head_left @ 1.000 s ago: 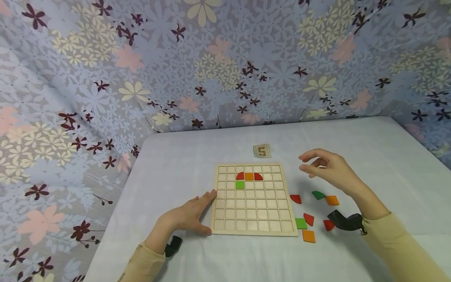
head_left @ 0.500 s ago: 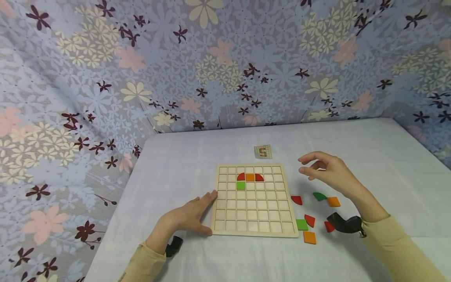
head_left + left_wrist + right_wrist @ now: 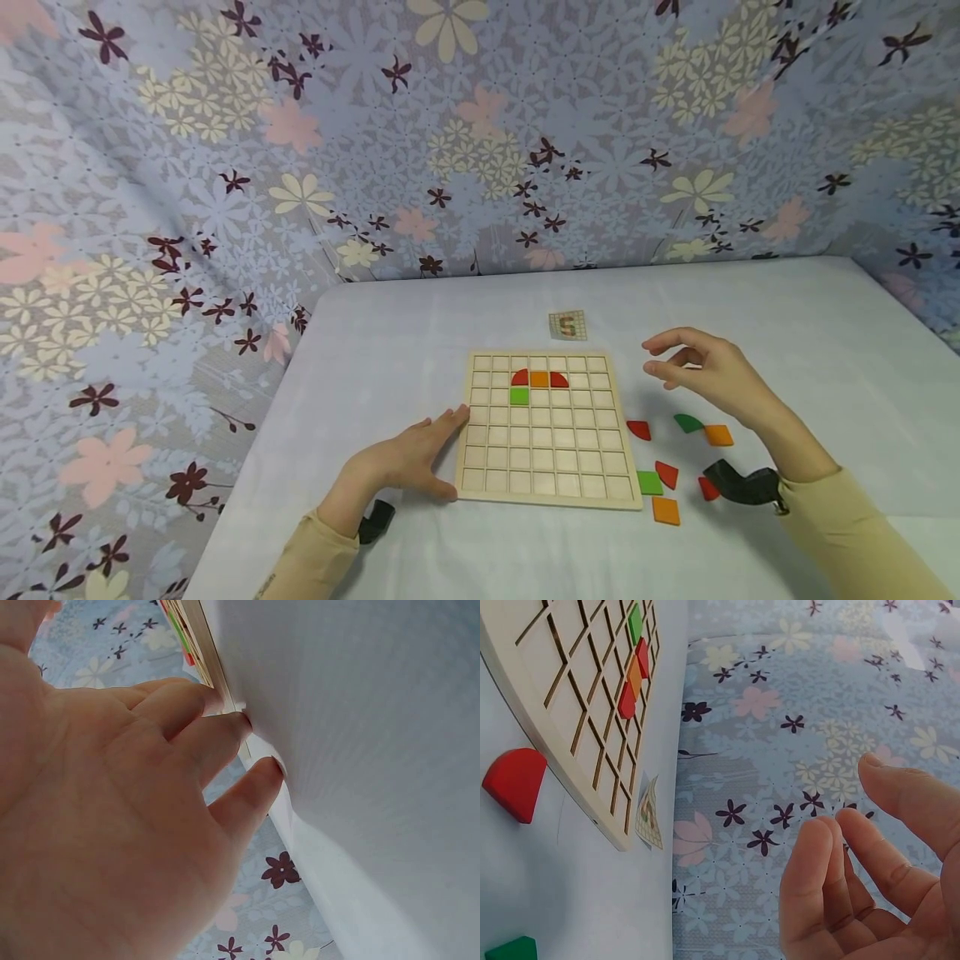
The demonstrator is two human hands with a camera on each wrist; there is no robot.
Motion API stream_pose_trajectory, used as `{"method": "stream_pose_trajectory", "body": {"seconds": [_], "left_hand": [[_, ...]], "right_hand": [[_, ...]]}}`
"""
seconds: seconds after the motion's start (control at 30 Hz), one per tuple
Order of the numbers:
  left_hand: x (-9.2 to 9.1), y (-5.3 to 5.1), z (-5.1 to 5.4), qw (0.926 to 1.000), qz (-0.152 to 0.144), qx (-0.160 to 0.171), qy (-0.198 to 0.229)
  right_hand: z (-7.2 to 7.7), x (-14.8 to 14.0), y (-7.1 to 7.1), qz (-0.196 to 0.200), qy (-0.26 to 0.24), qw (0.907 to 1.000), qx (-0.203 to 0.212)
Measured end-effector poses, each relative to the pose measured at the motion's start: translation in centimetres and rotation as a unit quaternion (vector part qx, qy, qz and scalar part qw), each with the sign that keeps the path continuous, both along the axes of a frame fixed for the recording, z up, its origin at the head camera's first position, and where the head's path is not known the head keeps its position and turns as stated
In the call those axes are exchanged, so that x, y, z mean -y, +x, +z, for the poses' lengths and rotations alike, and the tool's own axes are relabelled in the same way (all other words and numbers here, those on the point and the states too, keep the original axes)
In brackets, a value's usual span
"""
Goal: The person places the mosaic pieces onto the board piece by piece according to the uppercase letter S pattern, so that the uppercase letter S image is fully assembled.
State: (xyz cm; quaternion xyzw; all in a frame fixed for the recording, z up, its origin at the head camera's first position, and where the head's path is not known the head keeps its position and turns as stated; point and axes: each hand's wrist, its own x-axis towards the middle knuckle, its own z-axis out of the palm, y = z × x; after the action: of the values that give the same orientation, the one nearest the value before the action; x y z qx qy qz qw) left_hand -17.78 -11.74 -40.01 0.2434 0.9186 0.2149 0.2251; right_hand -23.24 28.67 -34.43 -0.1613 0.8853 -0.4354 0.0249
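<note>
No tile moves over last second; layout stands at four tiles [image 3: 539,379] toward far edge of grid board [image 3: 542,437] on table [image 3: 390,333]. Left hand [image 3: 401,460], fingers spread, touches board's left edge; right hand [image 3: 705,367] hovers off right edge, fingers bent, pinching nothing.

beside the left hand [image 3: 408,457], the board [image 3: 542,437] is cream with a square grid, its inset pieces [image 3: 539,379] red, orange and light green. near the right hand [image 3: 712,371], loose pieces [image 3: 649,482] are red, orange, light green and dark green. beyond both hands, the backdrop [image 3: 465,150] is blue-grey with cream, pink and maroon flowers.
</note>
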Motion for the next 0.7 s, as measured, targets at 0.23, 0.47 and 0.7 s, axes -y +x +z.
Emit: {"method": "stream_pose_trajectory", "body": {"seconds": [0.23, 0.47, 0.7], "left_hand": [[0.0, 0.0, -0.1, 1.0000, -0.004, -0.001, -0.001], [-0.1, 0.1, 0.1, 1.0000, 0.001, 0.005, -0.002], [-0.1, 0.2, 0.4, 0.9999, 0.012, 0.012, -0.003]], "right_hand": [[-0.2, -0.1, 0.2, -0.008, 0.005, 0.9999, 0.014], [-1.2, -0.6, 0.3, -0.005, 0.015, 0.9994, 0.029], [-3.6, -1.6, 0.4, -0.009, 0.037, 0.9975, 0.060]]}}
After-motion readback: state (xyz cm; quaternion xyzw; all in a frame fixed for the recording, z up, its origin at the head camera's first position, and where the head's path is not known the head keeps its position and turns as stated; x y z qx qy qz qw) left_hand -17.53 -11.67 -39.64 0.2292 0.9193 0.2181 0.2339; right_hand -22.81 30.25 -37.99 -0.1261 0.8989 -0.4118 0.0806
